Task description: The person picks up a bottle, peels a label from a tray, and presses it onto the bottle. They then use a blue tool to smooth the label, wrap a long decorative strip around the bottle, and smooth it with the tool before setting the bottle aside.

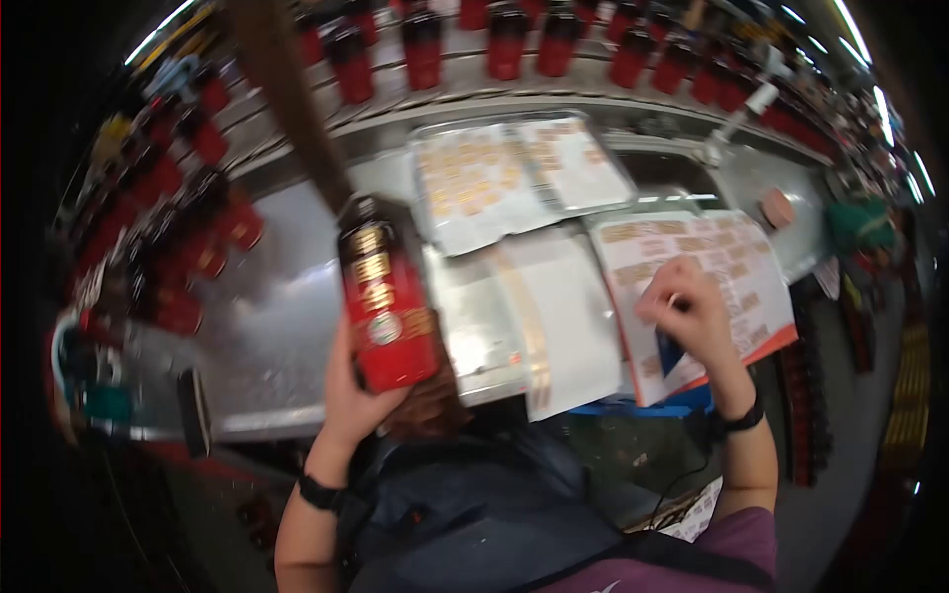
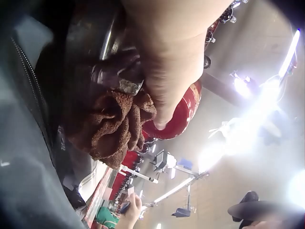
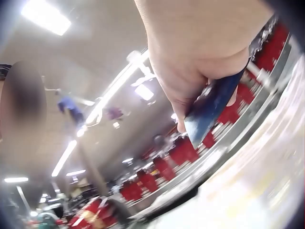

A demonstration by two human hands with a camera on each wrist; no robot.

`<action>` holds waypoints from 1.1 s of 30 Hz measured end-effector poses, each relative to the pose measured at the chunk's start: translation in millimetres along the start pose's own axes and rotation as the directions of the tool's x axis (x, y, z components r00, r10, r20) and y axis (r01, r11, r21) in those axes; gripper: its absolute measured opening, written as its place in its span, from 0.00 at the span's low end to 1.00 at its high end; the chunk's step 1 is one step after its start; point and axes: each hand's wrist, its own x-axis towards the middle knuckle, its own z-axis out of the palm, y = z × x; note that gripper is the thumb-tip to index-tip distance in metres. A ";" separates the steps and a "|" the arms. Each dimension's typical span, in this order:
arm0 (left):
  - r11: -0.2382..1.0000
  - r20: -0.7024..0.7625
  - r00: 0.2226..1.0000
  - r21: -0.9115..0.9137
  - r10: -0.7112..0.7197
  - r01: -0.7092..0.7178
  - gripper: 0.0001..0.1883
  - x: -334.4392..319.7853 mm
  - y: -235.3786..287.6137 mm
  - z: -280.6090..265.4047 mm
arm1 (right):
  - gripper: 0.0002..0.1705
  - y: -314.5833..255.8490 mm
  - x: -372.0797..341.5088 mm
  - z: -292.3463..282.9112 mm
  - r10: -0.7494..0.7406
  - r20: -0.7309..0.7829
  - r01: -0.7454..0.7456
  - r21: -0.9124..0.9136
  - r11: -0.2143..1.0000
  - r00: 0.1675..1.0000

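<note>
My left hand (image 1: 354,393) grips the lower part of a red bottle (image 1: 400,341) with a dark top and gold characters on its front. In the left wrist view, the thumb presses on the bottle's red base (image 2: 178,119). A crumpled brown cloth (image 1: 433,407) lies beneath the bottle, by the table's front edge. Over a sheet of gold and white labels (image 1: 746,262), my right hand (image 1: 704,314) holds a flat blue scraper (image 3: 212,107) against the palm, its pale edge pointing down. In the left wrist view, a small pale piece (image 2: 130,191) shows at the right hand's fingertips.
Clear-wrapped label sheets (image 1: 470,183) lie at the back of the metal table (image 1: 282,296). A white backing sheet (image 1: 568,326) with a gold strip is in the middle. Red bottles (image 1: 504,44) line the far shelf, and more (image 1: 163,282) stand at left. A brown post (image 1: 297,99) rises behind the held bottle.
</note>
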 end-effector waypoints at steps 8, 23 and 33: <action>0.994 -0.006 0.994 0.031 0.108 -0.108 0.58 10.8 18.9 -5.8 | 0.08 -140.0 -5.9 124.3 -0.236 0.432 0.111 0.294 0.949 0.871; 0.975 0.106 0.994 -0.222 0.022 0.001 0.58 13.5 19.9 -22.7 | 0.06 -125.2 9.1 192.1 0.311 0.270 -0.405 0.730 0.551 0.911; 0.892 0.070 0.985 -0.417 -0.160 0.175 0.51 18.5 34.1 -11.3 | 0.05 -117.6 9.2 188.1 0.325 0.304 -0.440 0.706 0.555 0.896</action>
